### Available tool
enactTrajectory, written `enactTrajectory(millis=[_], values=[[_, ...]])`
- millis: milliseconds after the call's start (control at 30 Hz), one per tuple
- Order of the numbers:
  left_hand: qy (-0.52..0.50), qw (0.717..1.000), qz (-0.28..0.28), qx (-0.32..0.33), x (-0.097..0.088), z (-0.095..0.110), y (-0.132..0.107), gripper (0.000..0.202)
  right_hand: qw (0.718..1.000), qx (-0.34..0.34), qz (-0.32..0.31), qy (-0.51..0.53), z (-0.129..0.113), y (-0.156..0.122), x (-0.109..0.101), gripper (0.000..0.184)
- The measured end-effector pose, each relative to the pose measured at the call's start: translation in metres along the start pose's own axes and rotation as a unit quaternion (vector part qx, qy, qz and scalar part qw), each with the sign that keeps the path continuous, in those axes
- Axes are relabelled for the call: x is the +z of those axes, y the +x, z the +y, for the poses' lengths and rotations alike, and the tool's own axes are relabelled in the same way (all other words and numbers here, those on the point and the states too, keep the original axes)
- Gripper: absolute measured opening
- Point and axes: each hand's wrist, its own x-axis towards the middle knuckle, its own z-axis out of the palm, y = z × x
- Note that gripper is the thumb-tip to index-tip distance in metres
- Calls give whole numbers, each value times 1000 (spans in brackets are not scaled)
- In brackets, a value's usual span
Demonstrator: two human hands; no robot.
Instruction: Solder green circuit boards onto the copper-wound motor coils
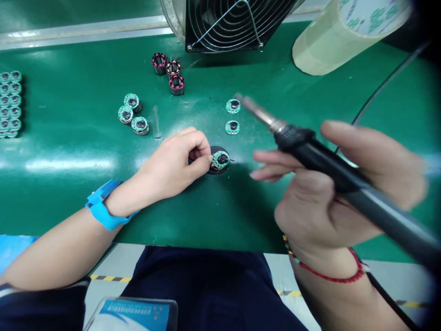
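Bright, cool light seems to fall from above, laying a white streak of glare across the bench's (51, 197) left side and softer sheen near its middle. A dim shadow lies below the right hand (320, 207), motion-blurred like the iron (330, 168). The left hand (175, 161) looks sharper. Darkness swallows the right edge.
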Motion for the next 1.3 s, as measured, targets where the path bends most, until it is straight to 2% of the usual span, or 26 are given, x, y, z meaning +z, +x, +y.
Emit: enactTrajectory(millis=[67,200,300,500,667,767,867,967,1100,1200,1300], values=[[-2,1000,-1,-2,0,0,0,11,999,-23,-37,-17,-3,7,5,35],[1,1000,-1,5,0,0,0,12,966,-80,-216,-120,0,16,10,48],[7,1000,-5,10,0,0,-1,12,954,-86,-257,-132,6,18,11,53],[34,999,-11,-5,-8,-2,-6,10,955,-109,-228,-157,9,19,16,35],[44,994,-100,-12,-19,-1,-9,12,952,-129,-176,-214,9,14,24,28],[43,991,-125,4,-21,-1,-10,13,949,-130,-170,-230,11,11,28,31],[35,994,-102,21,-17,-1,-8,3,952,-133,-165,-221,12,9,28,35],[3,998,-55,15,-10,0,-7,10,958,-131,-157,-199,10,10,25,44],[-46,999,-7,6,-2,0,-6,8,964,-131,-158,-170,3,12,18,44],[-54,998,7,7,0,-1,-6,7,962,-148,-180,-144,-2,12,15,45],[-49,999,11,6,0,-1,-6,8,959,-170,-178,-142,-2,11,14,50]])
